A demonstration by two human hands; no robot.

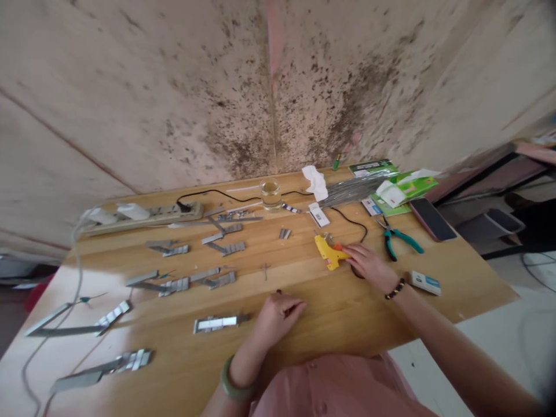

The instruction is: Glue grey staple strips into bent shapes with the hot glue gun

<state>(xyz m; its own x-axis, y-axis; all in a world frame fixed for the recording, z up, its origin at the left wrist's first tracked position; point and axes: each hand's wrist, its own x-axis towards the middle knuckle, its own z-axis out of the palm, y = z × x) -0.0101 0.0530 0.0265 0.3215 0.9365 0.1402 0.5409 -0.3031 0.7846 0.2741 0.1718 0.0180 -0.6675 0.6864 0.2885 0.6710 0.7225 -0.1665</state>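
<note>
My right hand (pixel 369 265), wearing a dark beaded bracelet, has its fingers around the handle of a yellow glue gun (pixel 329 252). The gun rests low over the table, its nozzle pointing to the back left. My left hand (pixel 278 318), with a pale green bangle on the wrist, lies curled near the table's front edge. Its fingers are closed, and what they hold, if anything, is hidden; a small dark bit shows at its far side. Just left of it lies a folded grey metallic strip piece (pixel 217 323). A small thin piece (pixel 264 271) lies beyond the left hand.
Several grey strip assemblies (pixel 174 285) lie across the left side. Behind are a power strip (pixel 158 215) and a glass cup (pixel 271 196). To the right are pliers (pixel 402 236), a phone (pixel 433 219), a small box (pixel 424 283), a tissue pack (pixel 412 186) and a wire bundle (pixel 351 190).
</note>
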